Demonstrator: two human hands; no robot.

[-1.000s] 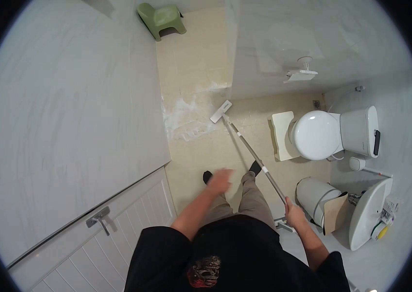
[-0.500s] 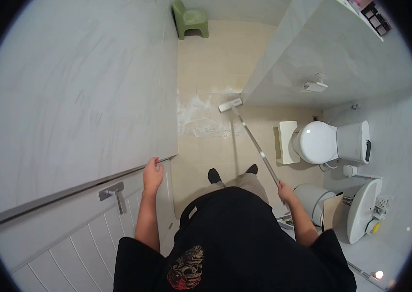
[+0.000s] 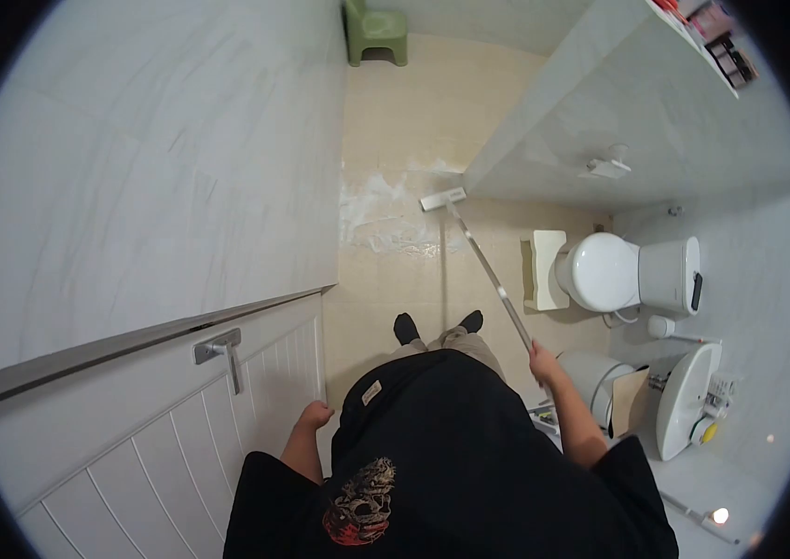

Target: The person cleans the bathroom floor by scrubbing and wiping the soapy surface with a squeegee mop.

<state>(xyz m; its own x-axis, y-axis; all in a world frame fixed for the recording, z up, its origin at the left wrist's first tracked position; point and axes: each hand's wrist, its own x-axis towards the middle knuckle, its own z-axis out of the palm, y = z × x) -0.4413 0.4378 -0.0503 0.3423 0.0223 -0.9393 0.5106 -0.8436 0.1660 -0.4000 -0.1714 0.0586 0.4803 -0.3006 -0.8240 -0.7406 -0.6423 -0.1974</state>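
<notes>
My right hand (image 3: pixel 544 363) is closed around the upper part of a long-handled floor brush (image 3: pixel 490 268). Its grey metal pole slants forward and left to a narrow white head resting on the beige tiles. White foam (image 3: pixel 376 210) lies spread over the floor, mostly left of that head. Low beside my body hangs my left hand (image 3: pixel 317 415), near the white door (image 3: pixel 176 447). The fingers look loosely curled, and nothing shows in them.
To the right stand a white toilet (image 3: pixel 604 272), a cream footstool (image 3: pixel 546 270), a bin (image 3: pixel 590 374) and a washbasin (image 3: pixel 688 401). A partition wall (image 3: pixel 581 112) juts out beyond the brush head. A green child's chair (image 3: pixel 378 35) stands at the far end.
My left hand has dropped back from beside the wall's end, near the door handle, to my side. The brush head stays at nearly the same spot, still in my right hand.
</notes>
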